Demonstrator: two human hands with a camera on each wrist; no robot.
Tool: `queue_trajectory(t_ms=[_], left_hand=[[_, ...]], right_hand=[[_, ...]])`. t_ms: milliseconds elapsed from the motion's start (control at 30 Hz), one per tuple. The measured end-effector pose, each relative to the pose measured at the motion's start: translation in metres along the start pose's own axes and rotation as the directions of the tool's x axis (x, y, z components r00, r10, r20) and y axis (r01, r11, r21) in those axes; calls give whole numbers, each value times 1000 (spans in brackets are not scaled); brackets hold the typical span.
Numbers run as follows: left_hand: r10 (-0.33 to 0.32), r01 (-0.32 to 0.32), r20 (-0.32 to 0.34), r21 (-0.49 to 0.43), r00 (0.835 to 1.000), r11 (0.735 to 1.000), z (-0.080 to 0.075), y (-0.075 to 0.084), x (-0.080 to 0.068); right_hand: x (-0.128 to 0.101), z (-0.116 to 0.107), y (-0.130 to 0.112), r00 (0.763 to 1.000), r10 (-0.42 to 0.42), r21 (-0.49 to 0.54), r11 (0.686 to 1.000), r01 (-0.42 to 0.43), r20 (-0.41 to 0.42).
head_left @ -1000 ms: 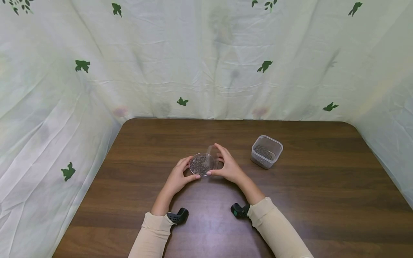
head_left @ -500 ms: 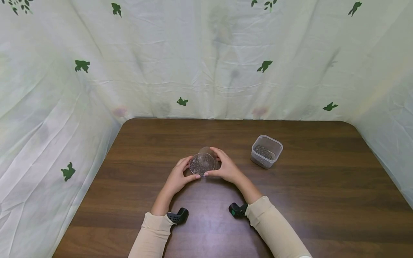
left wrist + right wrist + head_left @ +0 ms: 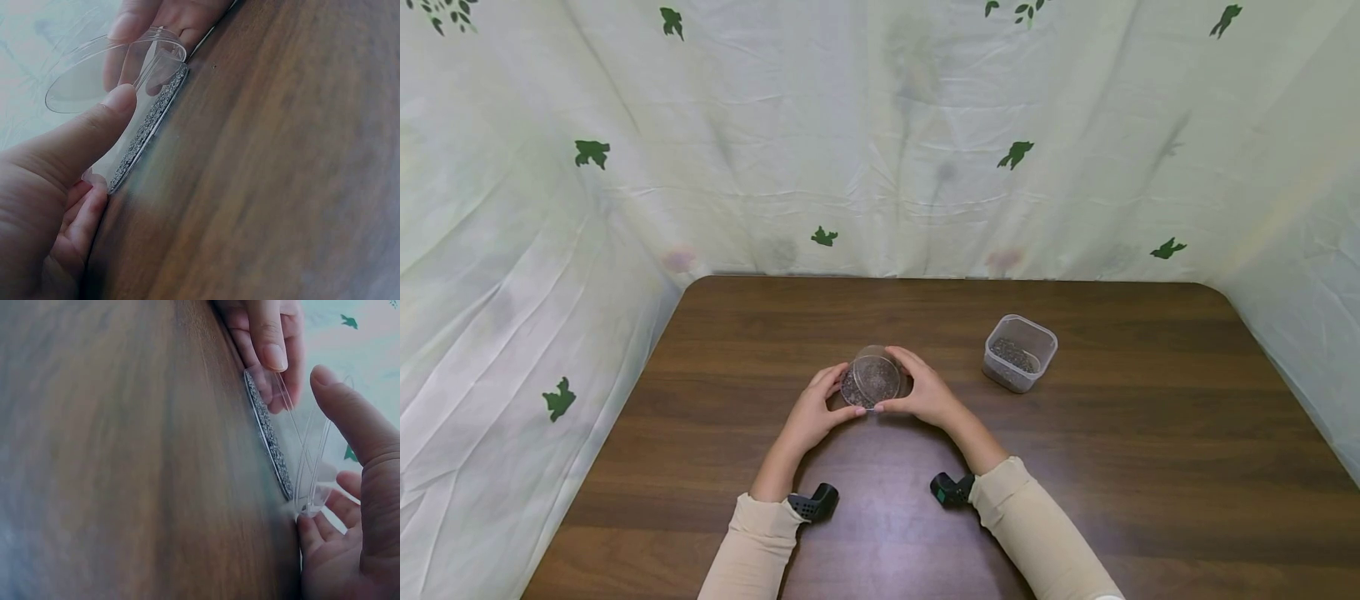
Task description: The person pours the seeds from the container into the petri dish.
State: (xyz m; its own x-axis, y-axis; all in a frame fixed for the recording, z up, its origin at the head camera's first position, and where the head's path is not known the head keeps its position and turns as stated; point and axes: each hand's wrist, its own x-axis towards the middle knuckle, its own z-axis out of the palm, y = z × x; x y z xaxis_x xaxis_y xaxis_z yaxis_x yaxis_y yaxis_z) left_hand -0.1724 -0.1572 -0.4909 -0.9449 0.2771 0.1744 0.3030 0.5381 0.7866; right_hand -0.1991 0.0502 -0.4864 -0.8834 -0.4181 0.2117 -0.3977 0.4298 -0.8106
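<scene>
A round clear petri dish (image 3: 870,383) with a layer of dark seeds sits on the brown table (image 3: 1105,450) at its middle. My left hand (image 3: 838,398) pinches the dish's left rim between thumb and fingers. My right hand (image 3: 901,385) grips a clear lid (image 3: 880,357) by its edge, tilted low over the dish with its near edge at the rim. In the left wrist view the lid (image 3: 94,81) stands slanted above the seed layer (image 3: 153,122). The right wrist view shows the lid (image 3: 312,459) a small gap off the dish (image 3: 269,434).
A small clear square container (image 3: 1019,352) holding dark seeds stands open to the right of the hands. Pale cloth with green leaf prints (image 3: 880,150) walls the table on three sides. Black wrist cameras (image 3: 815,502) sit at both cuffs.
My right hand has tipped the lid down from a steep tilt beside the dish to lie nearly over it. The left hand and dish have stayed put.
</scene>
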Motion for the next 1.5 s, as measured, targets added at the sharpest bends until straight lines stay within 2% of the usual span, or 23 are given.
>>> queue_trajectory(t_ms=[333, 567, 733, 900, 967, 1133, 1500], left_hand=[[5, -5, -13, 3, 1000, 1000, 0, -1, 1], [22, -24, -39, -46, 999, 999, -6, 31, -3], [50, -52, -39, -58, 998, 997, -4, 23, -2], [35, -36, -24, -44, 999, 998, 0, 3, 2], [32, -33, -26, -40, 999, 999, 1, 0, 2], [36, -38, -33, -44, 999, 998, 2, -2, 2], [8, -8, -2, -75, 1000, 997, 0, -1, 1]], right_hand=[[0, 2, 0, 1000, 0, -21, 1000, 0, -15], [1, 3, -1, 1000, -7, -42, 999, 8, 16], [1, 3, -2, 999, -15, -56, 998, 17, 39], [1, 3, -2, 999, -12, -57, 998, 14, 39], [1, 3, -2, 999, -12, -67, 998, 14, 39], [2, 3, -2, 998, -19, -92, 995, 23, 53], [2, 5, 0, 995, -9, -117, 993, 20, 95]])
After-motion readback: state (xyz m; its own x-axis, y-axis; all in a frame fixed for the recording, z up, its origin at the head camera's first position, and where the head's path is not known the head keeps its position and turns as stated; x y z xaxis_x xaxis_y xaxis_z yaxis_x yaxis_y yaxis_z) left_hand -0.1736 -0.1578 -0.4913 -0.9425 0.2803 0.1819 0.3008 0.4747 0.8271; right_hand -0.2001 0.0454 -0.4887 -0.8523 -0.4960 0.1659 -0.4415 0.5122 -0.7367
